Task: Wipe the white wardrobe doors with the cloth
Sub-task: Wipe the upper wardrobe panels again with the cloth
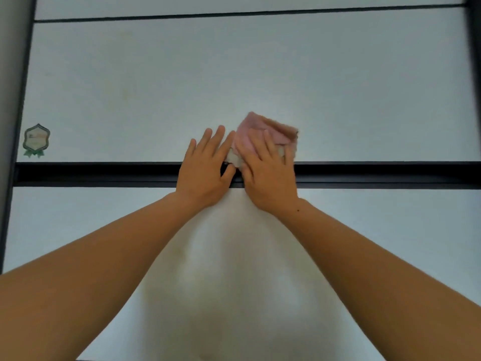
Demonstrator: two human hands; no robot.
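Spread flat with straight fingers, the right hand (268, 175) presses a folded, fuzzy pink cloth (268, 126) against the upper white wardrobe door panel (234, 74), an open-palmed press rather than a clutch. The cloth sits low on that panel, a little right of the middle of the view, its bottom edge just above the broad black horizontal rail (104, 174). Its upper corner sticks out beyond the fingertips and looks blurred. A pale grey-white strip of it shows at the lower left, between the two hands.

The left hand (205, 170) lies just beside the right one, also flat and straight-fingered, with its fingers on the white panel and its palm across the black rail. Its thumb reaches toward the pale strip of cloth, but whether it touches cannot be told.

The bare left forearm (91, 269) and bare right forearm (377, 256) rise from the bottom corners and converge at the rail, crossing the lower white door panel (65, 225), which shows a warm-toned patch between them.

Far to the left on the upper panel, just above the rail, is a small shield-shaped sticker with a green ribbon (36, 140). A thin dark seam (234, 13) crosses the door near the top, and a dark frame strip (475, 74) runs down the right edge.
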